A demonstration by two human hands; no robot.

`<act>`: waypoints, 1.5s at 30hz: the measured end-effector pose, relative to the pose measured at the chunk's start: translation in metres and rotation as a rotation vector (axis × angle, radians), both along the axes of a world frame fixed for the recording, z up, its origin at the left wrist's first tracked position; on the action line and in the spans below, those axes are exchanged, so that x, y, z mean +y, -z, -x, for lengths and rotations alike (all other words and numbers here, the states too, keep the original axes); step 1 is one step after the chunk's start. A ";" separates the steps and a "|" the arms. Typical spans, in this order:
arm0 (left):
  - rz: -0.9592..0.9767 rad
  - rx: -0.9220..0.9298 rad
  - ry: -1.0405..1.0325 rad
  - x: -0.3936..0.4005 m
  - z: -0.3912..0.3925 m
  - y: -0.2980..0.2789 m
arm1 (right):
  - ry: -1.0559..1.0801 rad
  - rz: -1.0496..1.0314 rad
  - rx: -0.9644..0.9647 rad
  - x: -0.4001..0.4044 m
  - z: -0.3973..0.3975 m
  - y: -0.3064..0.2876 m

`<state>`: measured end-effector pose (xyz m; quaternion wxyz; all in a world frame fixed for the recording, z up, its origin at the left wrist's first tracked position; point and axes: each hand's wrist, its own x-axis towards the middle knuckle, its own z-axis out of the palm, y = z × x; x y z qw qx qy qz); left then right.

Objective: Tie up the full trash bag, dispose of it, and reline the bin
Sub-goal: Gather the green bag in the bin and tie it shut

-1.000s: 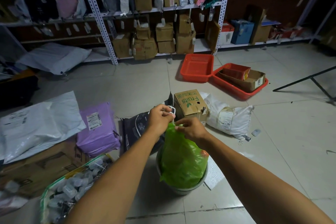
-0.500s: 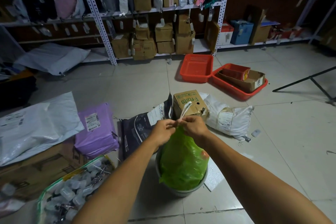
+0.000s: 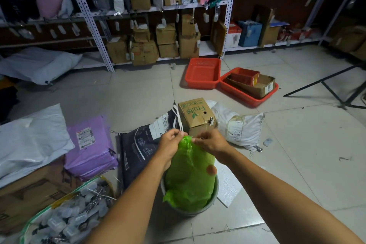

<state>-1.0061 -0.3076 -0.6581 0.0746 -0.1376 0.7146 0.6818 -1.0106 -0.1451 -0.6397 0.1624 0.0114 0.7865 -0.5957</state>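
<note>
A full green trash bag [image 3: 190,176] stands in a small grey bin [image 3: 214,194] on the tiled floor, its top gathered into a narrow neck. My left hand [image 3: 170,144] pinches a white drawstring [image 3: 177,119] that loops up from the neck. My right hand [image 3: 211,142] grips the other side of the neck, fingers closed on the string's end there. Both hands sit just above the bag, almost touching. An orange shape shows through the plastic on the bag's right side.
A "Fruits" cardboard box [image 3: 195,117], a white sack [image 3: 239,128] and a dark mailer [image 3: 142,144] lie right behind the bin. A purple parcel [image 3: 89,146] and a bag of small bottles [image 3: 67,216] sit left. Red trays [image 3: 202,73] and stocked shelves [image 3: 172,8] are farther back.
My hands came together at the bag's neck, then spread slightly apart. The white string loop, held high by the left hand a second ago, now trails upward from the neck.
</note>
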 end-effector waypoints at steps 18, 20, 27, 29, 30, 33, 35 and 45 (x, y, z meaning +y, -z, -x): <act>0.633 -0.024 0.333 0.003 0.003 -0.011 | -0.077 -0.418 0.209 0.012 0.003 -0.010; 0.595 -0.030 0.324 0.000 0.000 -0.008 | -0.028 -0.301 0.185 0.015 0.005 -0.012; 0.507 -0.025 0.191 0.001 0.001 -0.008 | -0.193 -0.654 0.199 0.015 -0.002 0.001; 0.540 -0.023 0.208 0.002 0.001 -0.008 | -0.212 -0.716 0.187 0.018 -0.002 0.002; 0.548 -0.018 0.211 0.003 0.001 -0.009 | -0.217 -0.737 0.190 0.018 -0.001 0.001; 0.540 -0.006 0.193 0.007 0.003 -0.010 | -0.251 -0.792 0.213 0.016 -0.002 -0.002; 0.586 0.009 0.205 0.007 0.004 -0.011 | -0.267 -0.783 0.218 0.017 -0.002 -0.001; 0.522 0.059 0.300 -0.001 0.006 -0.010 | -0.065 -0.354 0.275 -0.005 0.014 -0.017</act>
